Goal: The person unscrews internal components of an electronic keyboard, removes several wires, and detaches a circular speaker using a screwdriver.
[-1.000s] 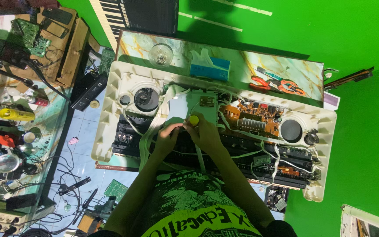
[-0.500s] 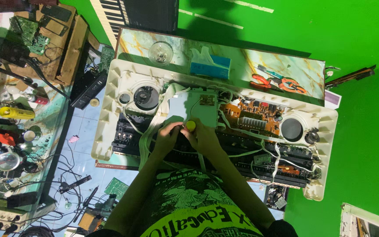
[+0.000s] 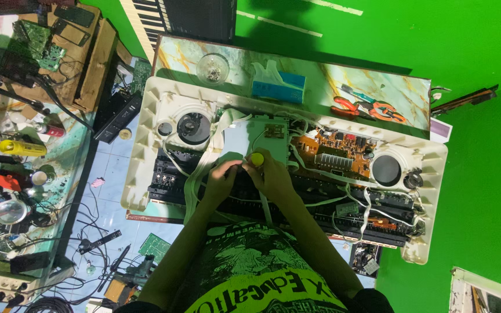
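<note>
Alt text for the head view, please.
Seen from above, a person's right hand holds a yellow-handled screwdriver and the left hand rests beside it, inside an opened cream electronic keyboard with an orange circuit board.

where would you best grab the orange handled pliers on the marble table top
Grip the orange-handled pliers around both handles, coming straight down from above. They lie flat on the marble-patterned table top beyond the open cream keyboard casing, with bare surface around them.
</note>
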